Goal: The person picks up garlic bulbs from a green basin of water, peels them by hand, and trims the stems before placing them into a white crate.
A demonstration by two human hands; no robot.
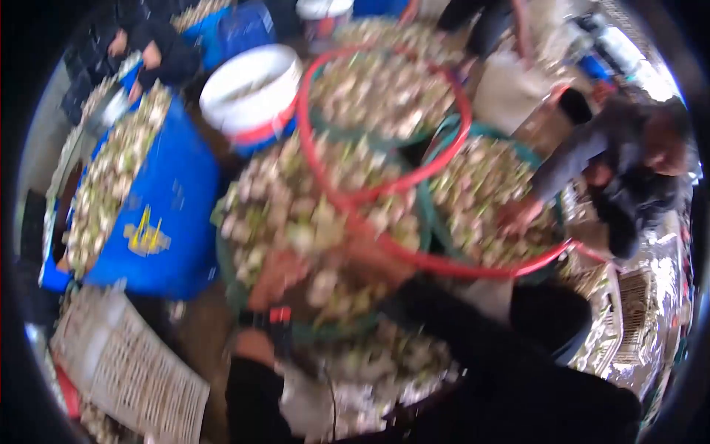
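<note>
Bulbs: pale bulbs (301, 237) are filling the round container in the centre of the frame, the heap lying directly under and around both hands.
Handling: each one is probably feeling light and firm, perhaps slippery if damp; the round middle is offering the surest hold, while any greenish tops are likely bending or tearing.
Left hand: the left hand (277, 275) is reaching into the heap just left of centre, fingers seeming partly curled; blur is hiding whether it is gripping a bulb.
Right hand: the right hand (373, 260) is angling in beside the red tubing (444, 266); its opening and any hold I cannot tell.
Container: a green rim (230, 288) is curving around the heap, and the tubing is looping across the right side.
Floor: brown, wet-looking ground (203, 333) is showing at lower left, near a slatted crate (140, 370).
Room: a blue tub (177, 207) is standing at left, a white bucket (220, 111) at upper left; a co-worker's hand (520, 214) is dipping into another heap at right.
</note>
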